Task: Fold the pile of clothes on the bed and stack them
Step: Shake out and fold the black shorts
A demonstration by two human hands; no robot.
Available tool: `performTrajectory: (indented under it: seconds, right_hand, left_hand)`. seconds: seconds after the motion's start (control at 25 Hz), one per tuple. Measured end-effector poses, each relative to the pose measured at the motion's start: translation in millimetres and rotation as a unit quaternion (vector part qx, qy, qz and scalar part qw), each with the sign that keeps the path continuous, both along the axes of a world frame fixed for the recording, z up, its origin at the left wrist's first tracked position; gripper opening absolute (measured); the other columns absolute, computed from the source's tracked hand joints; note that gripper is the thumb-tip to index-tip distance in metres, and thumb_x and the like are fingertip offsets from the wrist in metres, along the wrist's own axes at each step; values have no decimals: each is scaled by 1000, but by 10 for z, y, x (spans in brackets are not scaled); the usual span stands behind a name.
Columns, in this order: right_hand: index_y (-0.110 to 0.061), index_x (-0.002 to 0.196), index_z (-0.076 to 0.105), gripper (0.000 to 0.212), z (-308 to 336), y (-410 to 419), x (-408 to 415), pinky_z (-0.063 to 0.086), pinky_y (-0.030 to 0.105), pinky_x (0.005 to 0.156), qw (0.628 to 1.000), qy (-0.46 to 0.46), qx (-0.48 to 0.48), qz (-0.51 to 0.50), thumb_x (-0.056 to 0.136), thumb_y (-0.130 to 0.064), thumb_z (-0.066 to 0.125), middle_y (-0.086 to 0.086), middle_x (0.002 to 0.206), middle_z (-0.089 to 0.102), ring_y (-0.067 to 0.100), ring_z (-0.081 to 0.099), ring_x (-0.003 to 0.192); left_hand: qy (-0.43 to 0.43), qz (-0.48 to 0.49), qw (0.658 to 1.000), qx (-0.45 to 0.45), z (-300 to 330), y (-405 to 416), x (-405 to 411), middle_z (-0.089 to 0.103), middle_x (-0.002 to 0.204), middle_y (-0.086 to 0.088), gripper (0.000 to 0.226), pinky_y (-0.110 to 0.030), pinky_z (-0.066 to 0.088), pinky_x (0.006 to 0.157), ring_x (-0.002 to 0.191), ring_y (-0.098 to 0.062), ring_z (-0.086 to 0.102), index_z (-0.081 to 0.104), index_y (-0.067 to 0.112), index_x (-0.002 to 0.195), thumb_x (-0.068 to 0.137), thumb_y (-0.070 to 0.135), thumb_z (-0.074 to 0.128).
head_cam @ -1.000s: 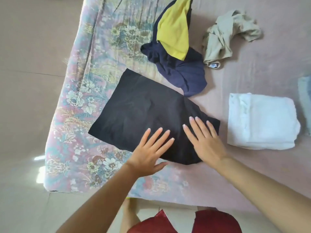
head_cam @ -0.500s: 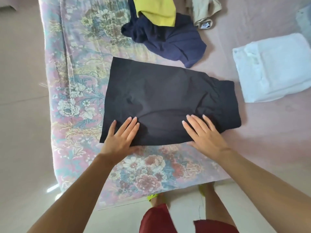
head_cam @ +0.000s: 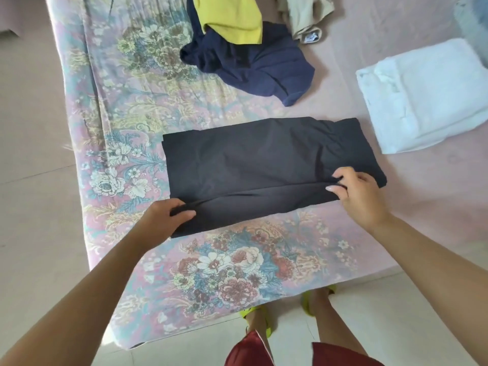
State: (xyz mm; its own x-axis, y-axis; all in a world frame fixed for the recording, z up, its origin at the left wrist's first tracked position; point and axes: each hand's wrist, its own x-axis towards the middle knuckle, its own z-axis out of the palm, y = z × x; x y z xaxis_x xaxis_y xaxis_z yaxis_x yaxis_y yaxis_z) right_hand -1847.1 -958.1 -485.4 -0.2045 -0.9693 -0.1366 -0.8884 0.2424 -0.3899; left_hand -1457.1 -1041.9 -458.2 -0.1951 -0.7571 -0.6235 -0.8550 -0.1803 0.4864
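We pinch the near edge of the black garment [head_cam: 264,167] on the bed [head_cam: 118,101], left hand [head_cam: 163,220] and right hand [head_cam: 359,196] grasping cloth. One white folded piece [head_cam: 422,96] is done; the navy-yellow [head_cam: 250,56] and beige clothes [head_cam: 303,17] remain.

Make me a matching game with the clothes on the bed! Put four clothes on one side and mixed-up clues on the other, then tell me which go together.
Clothes:
1. black garment
2. yellow garment
3. white folded cloth
4. beige garment

Clues:
A. folded neatly, lying at the right side of the bed
B. pinched at its near edge by the left hand and the right hand
C. crumpled at the far edge, its small label showing
D. lying on top of the crumpled navy garment

Pairs: 1-B, 2-D, 3-A, 4-C
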Motion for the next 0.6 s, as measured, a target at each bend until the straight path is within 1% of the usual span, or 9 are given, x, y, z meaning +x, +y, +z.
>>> performTrajectory:
  seconds: [0.04, 0.12, 0.24, 0.32, 0.36, 0.4, 0.44, 0.52, 0.6]
  right_hand:
    - [1, 95, 56, 22, -9, -40, 25, 36, 36, 70, 999, -18, 5, -46, 83, -10, 70, 17, 72, 64, 38, 55, 83]
    - [-2, 90, 47, 29, -47, -91, 135, 32, 34, 61, 996, -4, 7, -92, 81, -13, 73, 18, 78, 58, 37, 51, 78]
    - [0, 97, 51, 34, -24, -168, 273, 41, 44, 70, 989, 30, 18, -146, 77, -11, 77, 24, 97, 54, 43, 53, 81]
    - [-2, 105, 58, 33, 23, -153, 399, 46, 47, 80, 973, 160, -57, -155, 77, -6, 74, 24, 107, 56, 41, 56, 89]
    - [-6, 108, 60, 27, 51, -127, 529, 47, 45, 84, 955, 238, -117, -133, 82, -3, 67, 19, 110, 57, 36, 57, 92]
    - [-9, 112, 60, 27, 64, -83, 723, 48, 44, 87, 947, 262, -166, -79, 87, 1, 57, 14, 111, 57, 32, 56, 95]
    - [-9, 120, 57, 37, 54, 18, 988, 47, 44, 91, 952, 245, -184, 12, 86, 6, 49, 12, 116, 55, 30, 54, 101]
    - [-7, 138, 44, 55, 23, 268, 1540, 39, 46, 106, 960, 149, -132, 199, 84, 1, 45, 13, 137, 49, 30, 48, 123]
    - [-8, 146, 30, 59, -78, 394, 1815, 23, 44, 114, 961, 107, -19, 255, 92, -24, 47, 11, 151, 33, 27, 33, 138]
  left_hand:
    - [-24, 51, 998, -15, -45, 6, -25, 59, 70, -1, 16, -18, 36, 51, 62, -13, 54, 63, 13, 82, 88, 28, 65]
    - [-63, 126, 988, -56, -134, 78, -134, 64, 84, -10, 24, -24, 39, 61, 76, -25, 58, 64, 4, 95, 89, 27, 63]
    - [-73, 164, 978, -109, -238, 228, -290, 66, 97, -21, 30, -34, 41, 73, 91, -36, 59, 61, -2, 106, 93, 24, 59]
    - [-60, 177, 974, -127, -249, 240, -318, 66, 99, -22, 31, -34, 41, 73, 93, -37, 58, 60, -2, 109, 93, 24, 57]
    - [-60, 177, 974, -126, -252, 244, -312, 65, 100, -21, 31, -33, 39, 73, 94, -37, 58, 59, -2, 110, 93, 25, 57]
    - [-63, 175, 976, -117, -249, 262, -307, 65, 103, -21, 32, -31, 38, 74, 96, -37, 57, 59, -2, 112, 94, 25, 57]
    - [-67, 170, 978, -102, -238, 284, -292, 65, 105, -21, 33, -31, 39, 75, 98, -37, 57, 58, -2, 113, 94, 25, 57]
    - [-70, 159, 982, -68, -216, 305, -274, 64, 108, -21, 35, -31, 39, 76, 101, -36, 56, 58, -1, 115, 93, 26, 57]
    - [-85, 131, 987, -31, -182, 291, -250, 63, 107, -19, 35, -30, 36, 73, 100, -35, 56, 57, 1, 115, 93, 28, 58]
